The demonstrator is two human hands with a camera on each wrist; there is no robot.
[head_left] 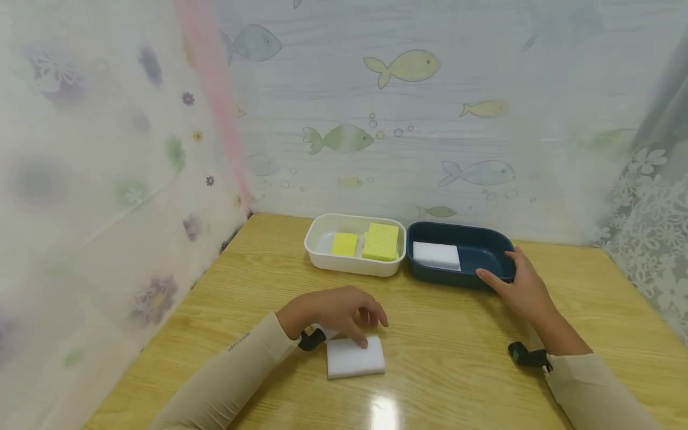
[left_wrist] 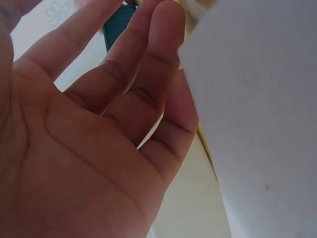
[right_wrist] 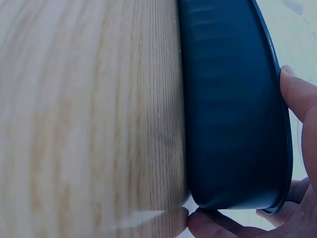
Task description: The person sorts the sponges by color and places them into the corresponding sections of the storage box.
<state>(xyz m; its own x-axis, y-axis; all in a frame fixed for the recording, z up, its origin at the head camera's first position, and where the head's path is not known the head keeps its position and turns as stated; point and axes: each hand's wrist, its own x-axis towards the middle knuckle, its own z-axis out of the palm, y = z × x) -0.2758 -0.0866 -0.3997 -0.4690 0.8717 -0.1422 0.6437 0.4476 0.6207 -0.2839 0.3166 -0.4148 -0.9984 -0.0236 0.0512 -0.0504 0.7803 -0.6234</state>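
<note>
A white sponge block (head_left: 356,359) lies on the wooden table in front of me. My left hand (head_left: 341,312) hovers at its far edge, thumb overlapping the top, the other fingers loosely bent and reaching past it to the right. In the left wrist view, the palm (left_wrist: 84,163) faces the camera beside the large white face of the block (left_wrist: 262,119). Farther back on the right, my right hand (head_left: 524,289) grips the right end of a dark blue bin (head_left: 457,279), thumb on the front rim. Fingers (right_wrist: 213,225) curl round its end in the right wrist view. Inside that bin sits another white sponge (head_left: 436,255).
A white bin (head_left: 349,264) stands right beside the blue one, on its left. It holds yellow sponges (head_left: 383,241), some stacked. Fish-patterned sheeting (head_left: 344,137) hangs behind the table (head_left: 258,263), and a flowered sheet (head_left: 107,149) along the left side.
</note>
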